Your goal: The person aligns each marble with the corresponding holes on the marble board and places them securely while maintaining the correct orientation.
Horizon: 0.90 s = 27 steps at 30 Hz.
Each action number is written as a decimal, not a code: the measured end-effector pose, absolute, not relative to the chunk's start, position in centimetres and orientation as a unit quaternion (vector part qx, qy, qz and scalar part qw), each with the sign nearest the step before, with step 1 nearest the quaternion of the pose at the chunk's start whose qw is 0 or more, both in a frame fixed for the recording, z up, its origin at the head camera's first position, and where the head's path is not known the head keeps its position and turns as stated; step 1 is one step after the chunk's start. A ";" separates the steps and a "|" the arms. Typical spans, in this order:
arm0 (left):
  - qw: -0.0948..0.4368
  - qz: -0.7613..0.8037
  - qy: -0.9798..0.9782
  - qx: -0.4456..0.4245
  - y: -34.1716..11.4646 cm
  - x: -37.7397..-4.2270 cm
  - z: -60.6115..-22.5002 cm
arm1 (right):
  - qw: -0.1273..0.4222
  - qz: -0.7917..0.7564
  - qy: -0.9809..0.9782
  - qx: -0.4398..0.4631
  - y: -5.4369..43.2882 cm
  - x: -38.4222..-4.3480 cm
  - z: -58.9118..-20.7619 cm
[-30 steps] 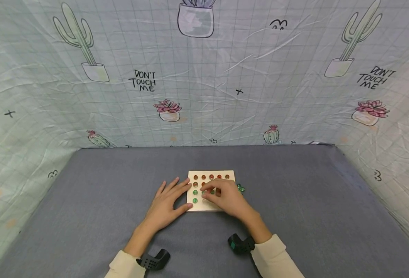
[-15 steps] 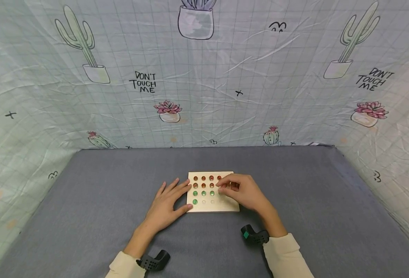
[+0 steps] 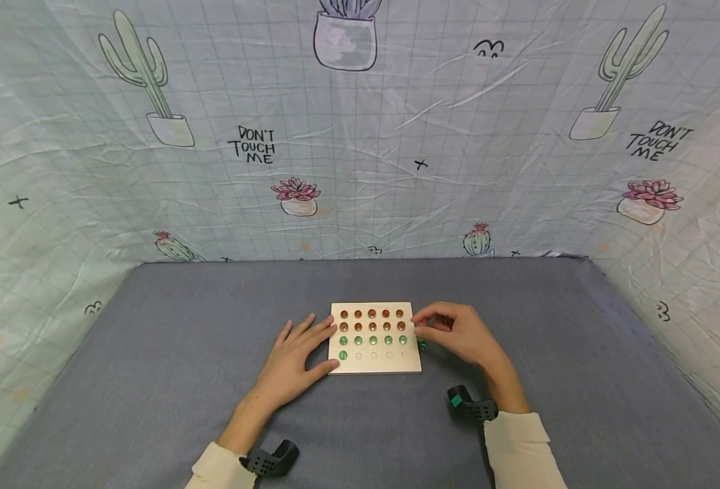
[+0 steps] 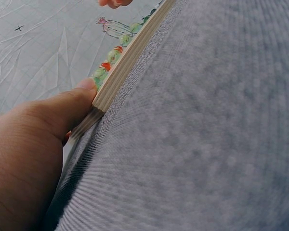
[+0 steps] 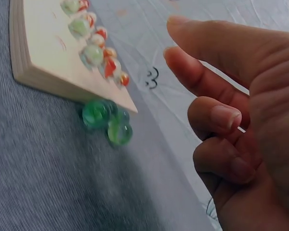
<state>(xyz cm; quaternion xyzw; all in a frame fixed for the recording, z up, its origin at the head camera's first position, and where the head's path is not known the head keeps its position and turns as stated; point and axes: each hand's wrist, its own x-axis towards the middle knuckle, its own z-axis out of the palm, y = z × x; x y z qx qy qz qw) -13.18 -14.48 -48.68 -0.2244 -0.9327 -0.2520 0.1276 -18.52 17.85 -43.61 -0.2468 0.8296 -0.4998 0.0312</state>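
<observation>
A pale wooden board (image 3: 374, 367) lies flat with rows of small hollows. Two back rows hold orange-red marbles (image 3: 372, 327); a row of green marbles (image 3: 373, 339) sits in front of them. In the front row one green marble (image 3: 343, 355) fills the leftmost hollow, beside bare ones. My left hand (image 3: 293, 363) rests at the board's left edge, fingers spread, thumb (image 4: 77, 103) against the near corner. Just off the right edge hovers my right hand (image 3: 460, 333), thumb and index finger apart, nothing between them. Below it, loose green marbles (image 5: 106, 118) lie beside the board.
Grey cloth (image 3: 244, 292) covers the table around the board. A patterned fabric backdrop (image 3: 360, 149) with cactus drawings rises behind and at both sides. Black wrist devices (image 3: 271, 458) are strapped on both arms.
My right hand has moved rightward from over the middle of the board to just past its right edge, uncovering the marbles under it. My left hand stays in place.
</observation>
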 end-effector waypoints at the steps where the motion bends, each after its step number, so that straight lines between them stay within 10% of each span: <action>1: 0.125 -0.253 -0.933 -0.224 -14.5 -13.2 -48.7 | 0.036 -0.501 0.829 -0.247 17.9 -18.3 -43.3; 27: 0.132 -0.254 -0.931 -0.229 -14.7 -13.5 -48.5 | 0.118 -0.483 0.834 -0.240 20.5 -19.6 -45.9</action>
